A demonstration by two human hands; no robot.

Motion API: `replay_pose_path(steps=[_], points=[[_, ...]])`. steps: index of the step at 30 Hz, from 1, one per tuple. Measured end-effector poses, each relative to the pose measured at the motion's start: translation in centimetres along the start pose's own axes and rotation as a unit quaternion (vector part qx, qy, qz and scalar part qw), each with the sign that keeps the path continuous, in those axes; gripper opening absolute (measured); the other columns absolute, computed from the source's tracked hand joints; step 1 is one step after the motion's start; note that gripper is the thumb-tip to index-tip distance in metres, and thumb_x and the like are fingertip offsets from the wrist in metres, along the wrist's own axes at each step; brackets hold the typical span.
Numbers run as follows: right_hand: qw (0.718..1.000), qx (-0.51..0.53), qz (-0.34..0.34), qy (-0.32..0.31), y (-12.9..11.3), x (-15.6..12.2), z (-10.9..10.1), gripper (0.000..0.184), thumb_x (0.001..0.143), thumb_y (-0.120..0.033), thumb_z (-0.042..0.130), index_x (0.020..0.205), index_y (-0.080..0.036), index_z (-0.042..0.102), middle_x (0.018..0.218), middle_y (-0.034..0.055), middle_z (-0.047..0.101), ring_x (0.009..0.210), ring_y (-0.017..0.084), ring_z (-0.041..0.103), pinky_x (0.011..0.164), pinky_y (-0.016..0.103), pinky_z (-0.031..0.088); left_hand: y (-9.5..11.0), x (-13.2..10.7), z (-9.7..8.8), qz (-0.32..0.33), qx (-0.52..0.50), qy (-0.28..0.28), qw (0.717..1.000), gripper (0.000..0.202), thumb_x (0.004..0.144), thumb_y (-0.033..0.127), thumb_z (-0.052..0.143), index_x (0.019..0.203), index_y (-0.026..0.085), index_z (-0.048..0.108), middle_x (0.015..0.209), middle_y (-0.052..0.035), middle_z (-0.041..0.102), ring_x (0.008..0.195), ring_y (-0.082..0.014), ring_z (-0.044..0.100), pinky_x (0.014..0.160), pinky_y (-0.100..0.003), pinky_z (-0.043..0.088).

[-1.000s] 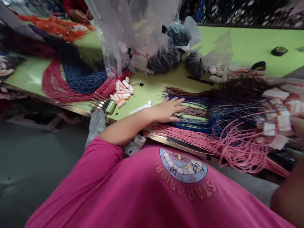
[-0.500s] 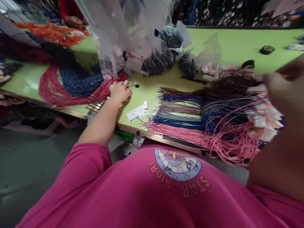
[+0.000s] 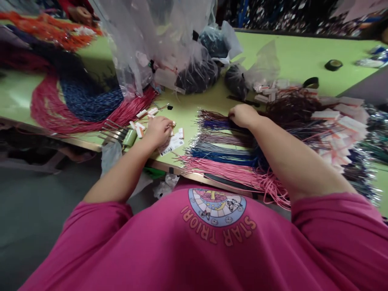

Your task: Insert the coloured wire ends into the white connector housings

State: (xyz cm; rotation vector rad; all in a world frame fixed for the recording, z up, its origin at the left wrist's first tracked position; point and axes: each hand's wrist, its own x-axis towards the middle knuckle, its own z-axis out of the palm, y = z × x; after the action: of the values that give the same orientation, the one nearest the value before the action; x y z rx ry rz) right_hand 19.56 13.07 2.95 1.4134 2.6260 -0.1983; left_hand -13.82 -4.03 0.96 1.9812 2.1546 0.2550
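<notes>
My left hand (image 3: 158, 131) is closed over small white and orange tags, resting on the green table (image 3: 303, 52) beside a white printed label (image 3: 172, 144). More small tags (image 3: 142, 121) lie scattered just left of it. My right hand (image 3: 242, 115) is curled onto the dark cords at the top of a fanned bundle of cords (image 3: 224, 149) in maroon, blue, grey and pink. The cords' far ends carry white paper tags (image 3: 339, 117).
Clear plastic bags (image 3: 169, 44) with dark cords stand at the table's middle back. Coils of pink and blue cord (image 3: 81, 105) lie at the left, with a metal comb tool (image 3: 118, 131). Tape rolls (image 3: 333, 64) sit far right. Another person's hand (image 3: 80, 14) shows top left.
My left hand drew back from the tag pile toward the printed label. My right arm came down from in front of the camera, and its hand now rests on the dark cords.
</notes>
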Motion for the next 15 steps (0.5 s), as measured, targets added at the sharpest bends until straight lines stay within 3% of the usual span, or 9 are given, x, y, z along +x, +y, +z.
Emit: replay_pose_path(steps=[4, 9, 12, 15], points=[[0.999, 0.020, 0.016, 0.040, 0.6, 0.0, 0.1, 0.040, 0.093, -0.024, 0.054, 0.121, -0.019, 0.083, 0.125, 0.0142, 0.079, 0.116, 0.033, 0.070, 0.094, 0.040, 0.052, 0.3, 0.3, -0.8, 0.023, -0.008, 0.039, 0.999, 0.046, 0.099, 0.038, 0.052, 0.135, 0.014, 0.069, 0.142, -0.0196, 0.067, 0.138, -0.0323, 0.057, 0.123, -0.046, 0.039], [0.999, 0.031, 0.016, 0.023, 0.6, 0.2, 0.5, 0.040, 0.093, -0.023, 0.055, 0.122, -0.017, 0.082, 0.128, 0.0159, 0.077, 0.117, 0.034, 0.069, 0.096, 0.041, 0.052, 2.5, 0.3, -0.9, 0.105, 0.047, -0.048, 0.992, 0.062, 0.092, 0.044, 0.069, 0.147, 0.018, 0.061, 0.158, -0.0181, 0.058, 0.152, -0.0370, 0.044, 0.130, -0.060, 0.024], [0.999, 0.043, 0.025, 0.017, 0.8, 0.3, 0.6, 0.038, 0.093, -0.019, 0.054, 0.117, -0.015, 0.083, 0.123, 0.0170, 0.078, 0.115, 0.034, 0.070, 0.098, 0.041, 0.052, 4.1, 0.2, -0.7, 0.097, 0.089, -0.074, 0.988, 0.044, 0.094, 0.043, 0.069, 0.131, 0.020, 0.071, 0.139, -0.0172, 0.068, 0.138, -0.0377, 0.054, 0.128, -0.069, 0.020], [0.996, 0.062, 0.045, 0.038, 1.2, 0.4, 0.7, 0.038, 0.093, -0.017, 0.052, 0.119, -0.013, 0.080, 0.125, 0.0186, 0.077, 0.115, 0.034, 0.069, 0.098, 0.041, 0.053, 4.4, 0.5, -0.4, 0.093, 0.098, -0.088, 0.987, 0.026, 0.092, 0.036, 0.070, 0.111, 0.019, 0.076, 0.118, -0.0140, 0.072, 0.123, -0.0341, 0.061, 0.126, -0.068, 0.027]])
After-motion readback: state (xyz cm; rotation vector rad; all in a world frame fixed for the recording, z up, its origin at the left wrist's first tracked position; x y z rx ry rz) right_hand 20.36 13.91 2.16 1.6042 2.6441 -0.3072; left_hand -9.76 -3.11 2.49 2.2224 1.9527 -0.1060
